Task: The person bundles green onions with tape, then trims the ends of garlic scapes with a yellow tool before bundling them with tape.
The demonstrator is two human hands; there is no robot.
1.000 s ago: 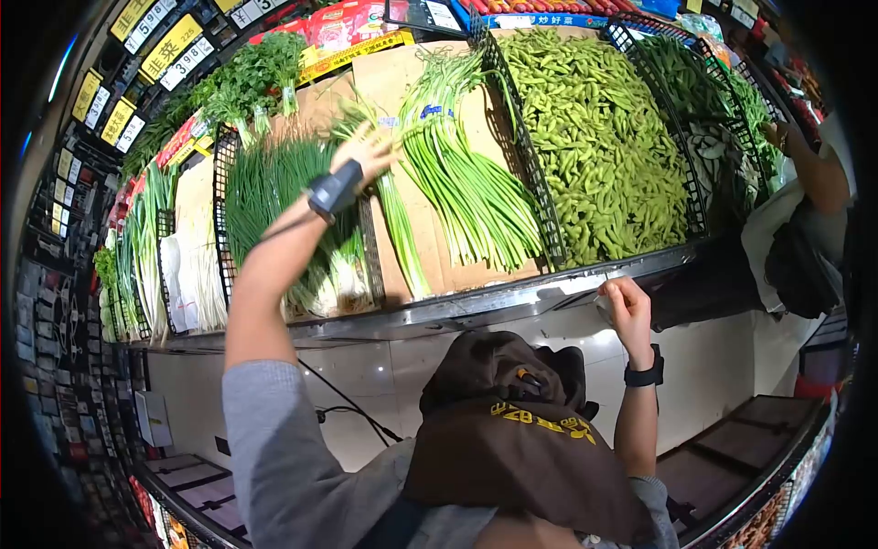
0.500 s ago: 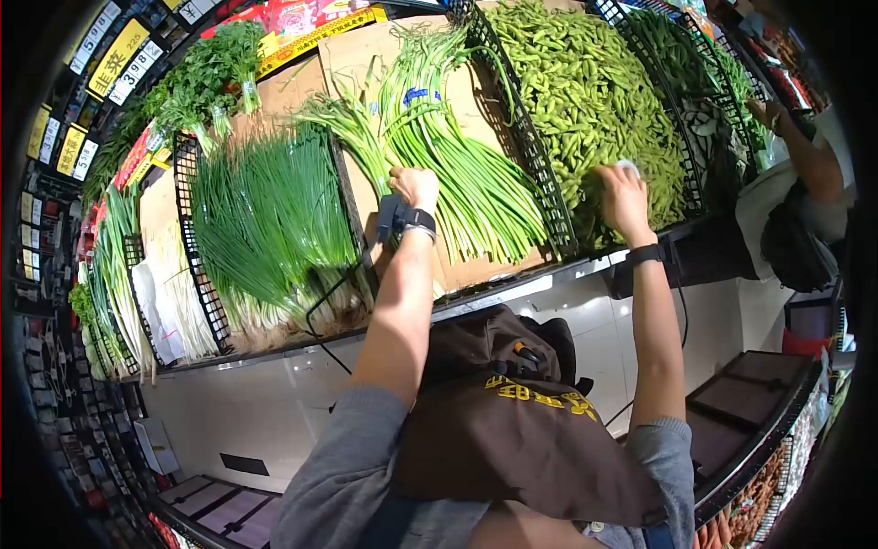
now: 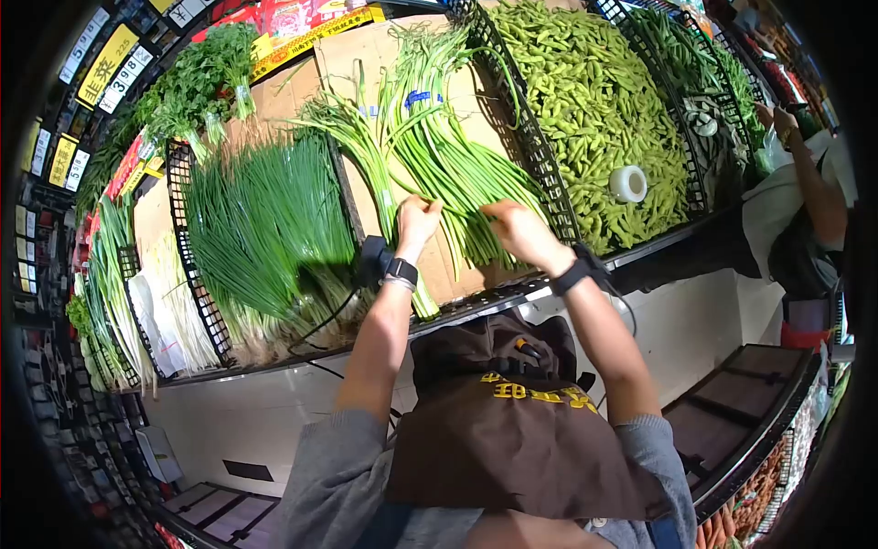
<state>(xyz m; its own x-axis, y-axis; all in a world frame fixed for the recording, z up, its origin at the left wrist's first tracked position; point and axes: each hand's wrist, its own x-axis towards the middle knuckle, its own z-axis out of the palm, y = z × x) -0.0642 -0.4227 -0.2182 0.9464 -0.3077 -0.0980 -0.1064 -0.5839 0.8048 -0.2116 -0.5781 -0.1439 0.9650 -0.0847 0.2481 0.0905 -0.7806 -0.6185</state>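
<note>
A large pile of garlic scapes (image 3: 476,169), long green stalks with a blue band, lies on cardboard. Beside it on the left is a narrower bundle of garlic scapes (image 3: 368,156). My left hand (image 3: 418,222) rests over this bundle's lower part, fingers curled in against the stalks. My right hand (image 3: 529,236) is over the lower right of the large pile, its fingers bent and drawn together; whatever they pinch is hidden. A white roll of tape (image 3: 628,184) lies on the green soybean pods (image 3: 585,101), apart from both hands.
Black crate dividers (image 3: 526,128) separate the vegetables. Chives (image 3: 270,210) fill the section to the left, with leafy herbs (image 3: 197,82) behind. Price tags (image 3: 110,69) hang at far left. Another person's arm (image 3: 814,174) reaches in at far right. Cables run from both wrists.
My right hand has left the tape roll on the pods and moved left to the garlic scapes. My left hand has shifted slightly down, and the narrower bundle now extends lower, toward the shelf's front edge.
</note>
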